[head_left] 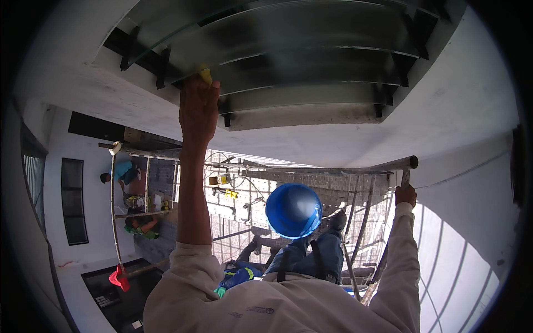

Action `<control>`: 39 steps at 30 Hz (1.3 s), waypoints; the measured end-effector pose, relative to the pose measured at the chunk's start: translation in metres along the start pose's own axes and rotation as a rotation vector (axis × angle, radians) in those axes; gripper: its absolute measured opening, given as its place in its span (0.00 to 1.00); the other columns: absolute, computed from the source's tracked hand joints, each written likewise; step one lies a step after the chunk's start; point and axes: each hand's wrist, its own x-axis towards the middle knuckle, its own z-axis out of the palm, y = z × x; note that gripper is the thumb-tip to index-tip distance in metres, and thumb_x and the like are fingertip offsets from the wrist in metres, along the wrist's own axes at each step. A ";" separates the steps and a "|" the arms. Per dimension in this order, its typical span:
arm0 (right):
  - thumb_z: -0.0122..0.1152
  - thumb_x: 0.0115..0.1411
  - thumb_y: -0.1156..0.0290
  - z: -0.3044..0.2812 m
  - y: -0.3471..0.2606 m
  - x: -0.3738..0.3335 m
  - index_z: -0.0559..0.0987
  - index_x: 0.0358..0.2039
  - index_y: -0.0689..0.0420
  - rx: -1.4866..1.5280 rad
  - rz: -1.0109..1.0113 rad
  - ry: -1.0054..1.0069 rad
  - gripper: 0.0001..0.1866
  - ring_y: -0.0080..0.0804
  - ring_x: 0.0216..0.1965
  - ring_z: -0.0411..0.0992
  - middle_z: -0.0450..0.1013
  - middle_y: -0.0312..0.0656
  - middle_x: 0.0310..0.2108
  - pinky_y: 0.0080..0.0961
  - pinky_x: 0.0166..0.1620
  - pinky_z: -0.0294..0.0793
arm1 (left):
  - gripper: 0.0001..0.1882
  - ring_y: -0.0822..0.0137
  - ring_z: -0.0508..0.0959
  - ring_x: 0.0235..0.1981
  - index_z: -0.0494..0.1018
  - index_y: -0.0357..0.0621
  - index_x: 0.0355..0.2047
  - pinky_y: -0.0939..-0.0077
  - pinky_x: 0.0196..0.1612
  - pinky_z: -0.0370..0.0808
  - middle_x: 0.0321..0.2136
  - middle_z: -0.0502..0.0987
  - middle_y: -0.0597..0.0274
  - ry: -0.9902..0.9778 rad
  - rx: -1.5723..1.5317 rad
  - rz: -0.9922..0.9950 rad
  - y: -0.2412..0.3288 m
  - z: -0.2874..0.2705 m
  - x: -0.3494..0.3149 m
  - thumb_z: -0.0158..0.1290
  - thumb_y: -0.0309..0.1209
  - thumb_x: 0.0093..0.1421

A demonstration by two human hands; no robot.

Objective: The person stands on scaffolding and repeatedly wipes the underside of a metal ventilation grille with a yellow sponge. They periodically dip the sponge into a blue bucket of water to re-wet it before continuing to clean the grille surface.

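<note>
My left arm is stretched up to a louvre window (311, 66) with frosted glass slats. At its lower left, my left hand (199, 108) is closed round a small yellow pad (206, 76), pressed at the slats; most of it is hidden, and whether it is sponge or cloth I cannot tell. Off to the right, my right hand (406, 195) grips an upright scaffold pole (405, 178) just under a thick horizontal tube (397, 164). A blue bucket (293, 211) stands by my legs, between my two arms.
I am on a scaffold with a perforated metal deck (239, 208). Yellow tools (226, 192) and a cable lie there. Someone in blue and yellow (242, 276) is below me. At the left, two people (119, 173) crouch lower down. A red object (119, 277) hangs from a pole.
</note>
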 end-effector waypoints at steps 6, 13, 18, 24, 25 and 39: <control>0.59 0.45 0.62 0.002 0.000 0.001 0.80 0.34 0.57 -0.009 0.009 0.000 0.17 0.56 0.37 0.75 0.77 0.54 0.34 0.46 0.42 0.75 | 0.19 0.51 0.72 0.44 0.64 0.41 0.52 0.55 0.46 0.68 0.41 0.72 0.50 0.043 -0.022 0.102 0.036 0.042 0.008 0.49 0.31 0.61; 0.58 0.45 0.62 0.002 0.002 0.002 0.79 0.36 0.57 0.011 0.003 -0.010 0.18 0.55 0.40 0.74 0.76 0.55 0.35 0.46 0.46 0.74 | 0.21 0.55 0.63 0.61 0.62 0.52 0.60 0.63 0.61 0.60 0.59 0.64 0.52 -0.148 -0.003 0.364 0.033 0.009 0.016 0.40 0.35 0.68; 0.58 0.44 0.63 0.003 0.001 0.003 0.79 0.35 0.58 0.022 0.008 -0.033 0.18 0.55 0.39 0.75 0.76 0.55 0.35 0.46 0.45 0.75 | 0.22 0.44 0.65 0.56 0.63 0.42 0.57 0.57 0.57 0.65 0.55 0.65 0.45 0.020 0.274 0.265 0.024 0.010 0.010 0.47 0.32 0.63; 0.58 0.44 0.63 0.000 0.001 -0.001 0.80 0.33 0.58 0.053 -0.004 -0.026 0.16 0.54 0.38 0.75 0.77 0.55 0.34 0.45 0.43 0.75 | 0.21 0.46 0.63 0.59 0.64 0.42 0.57 0.59 0.59 0.63 0.57 0.64 0.44 0.005 0.094 0.268 0.011 0.013 0.007 0.46 0.34 0.64; 0.58 0.44 0.63 0.000 0.001 -0.001 0.80 0.34 0.58 0.080 -0.006 -0.027 0.17 0.54 0.38 0.75 0.77 0.54 0.34 0.45 0.43 0.75 | 0.20 0.47 0.67 0.55 0.67 0.41 0.54 0.58 0.57 0.64 0.53 0.68 0.44 0.050 0.077 0.176 0.003 0.015 0.014 0.44 0.35 0.65; 0.62 0.45 0.60 -0.006 -0.002 -0.007 0.79 0.38 0.55 0.099 0.037 -0.056 0.19 0.52 0.41 0.75 0.77 0.53 0.36 0.43 0.45 0.75 | 0.21 0.50 0.65 0.57 0.65 0.43 0.55 0.59 0.58 0.64 0.52 0.68 0.49 -0.159 -0.308 0.694 0.201 0.153 -0.010 0.49 0.32 0.62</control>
